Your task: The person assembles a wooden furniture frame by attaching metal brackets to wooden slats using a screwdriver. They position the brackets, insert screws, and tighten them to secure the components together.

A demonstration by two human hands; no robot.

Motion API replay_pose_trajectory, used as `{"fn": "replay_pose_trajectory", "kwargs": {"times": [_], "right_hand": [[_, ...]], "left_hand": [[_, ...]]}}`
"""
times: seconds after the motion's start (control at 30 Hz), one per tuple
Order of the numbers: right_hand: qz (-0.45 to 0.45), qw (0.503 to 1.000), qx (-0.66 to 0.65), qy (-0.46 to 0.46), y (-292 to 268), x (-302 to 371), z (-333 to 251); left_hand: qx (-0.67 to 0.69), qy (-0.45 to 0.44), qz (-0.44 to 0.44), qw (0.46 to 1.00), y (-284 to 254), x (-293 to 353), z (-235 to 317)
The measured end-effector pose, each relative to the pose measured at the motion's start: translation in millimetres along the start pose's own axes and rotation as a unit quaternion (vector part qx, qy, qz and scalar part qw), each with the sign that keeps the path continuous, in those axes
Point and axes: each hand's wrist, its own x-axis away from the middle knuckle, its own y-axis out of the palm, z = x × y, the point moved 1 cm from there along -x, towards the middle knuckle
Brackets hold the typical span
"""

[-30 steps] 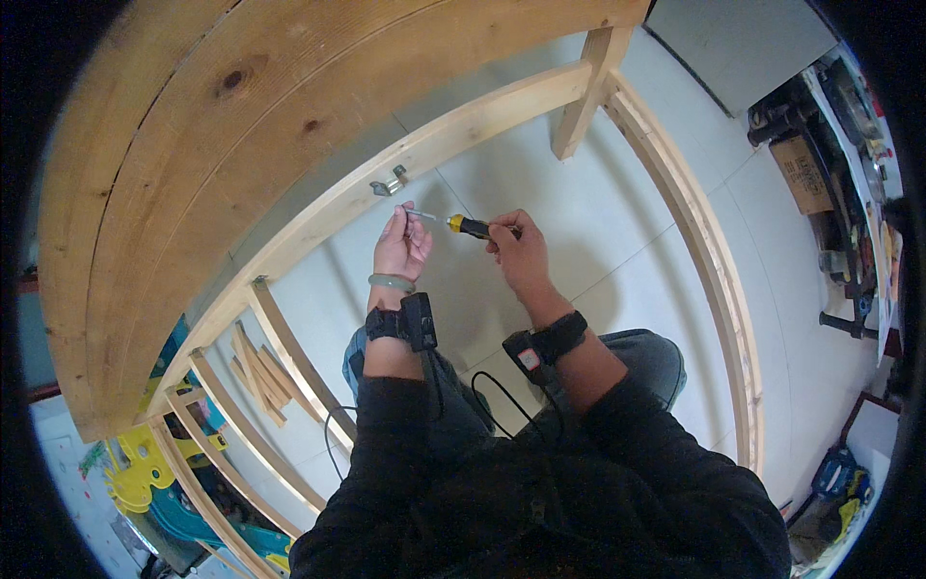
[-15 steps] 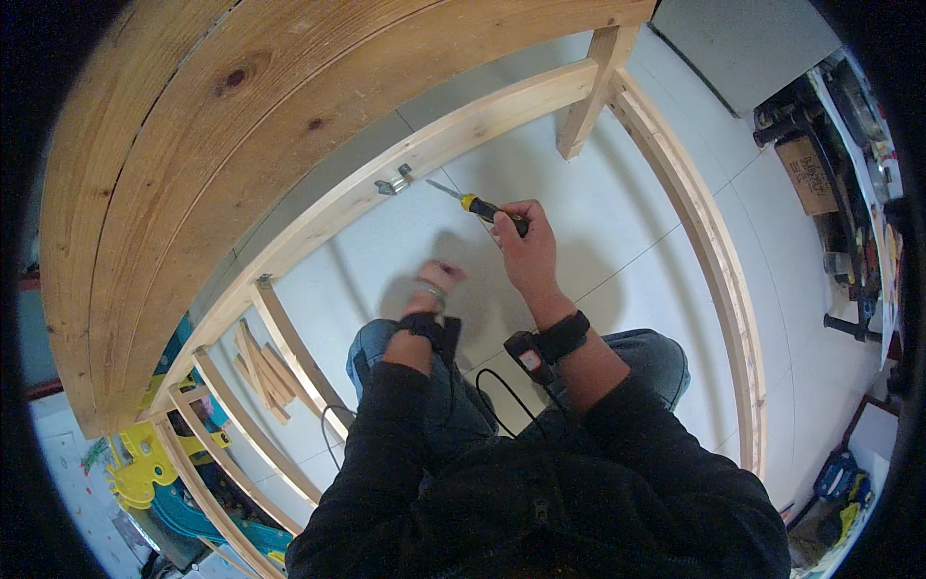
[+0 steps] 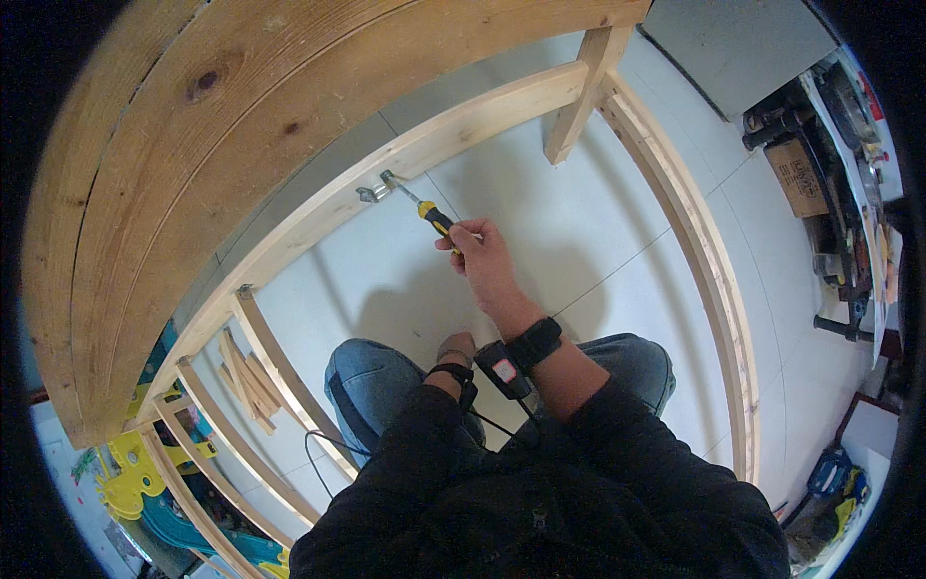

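My right hand (image 3: 480,256) is closed around the black-and-yellow handle of a screwdriver (image 3: 434,215). Its thin shaft points up and left, and the tip meets a small shiny metal bracket (image 3: 372,194) on the inner face of a pale wooden rail (image 3: 323,214). Lower down, close to my lap, is my left hand (image 3: 457,345), beside the strapped device on my right wrist. The fingers of that hand are mostly hidden, so whether it holds anything does not show.
A wooden tabletop (image 3: 241,106) with knots fills the upper left. Slats (image 3: 280,362) run toward me at left, with loose wood strips (image 3: 247,381) behind them. A long beam (image 3: 694,241) curves down the right. Shelves with tools and a cardboard box (image 3: 797,176) stand at far right.
My right hand has moved left with the screwdriver, bringing its tip from beside the bracket onto it. My left hand has dropped back toward my lap and right wrist.
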Motion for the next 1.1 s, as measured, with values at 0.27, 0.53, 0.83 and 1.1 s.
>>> {"fn": "replay_pose_trajectory", "kwargs": {"times": [0.27,0.53,0.83,1.1], "right_hand": [[-0.006,1.0,-0.024,0.005,7,-4,1],[-0.006,0.999,-0.041,-0.005,13,1,5],[-0.116,0.786,-0.544,0.27,9,-6,21],[-0.018,0.992,0.107,-0.062,19,-17,39]], "left_hand": [[0.001,-0.004,0.006,1.0,-21,11,5],[0.117,0.039,0.051,0.991,-19,-29,-11],[-0.011,0.189,0.255,0.948,-129,-4,-19],[0.668,0.136,0.175,0.71,-190,57,9]]}}
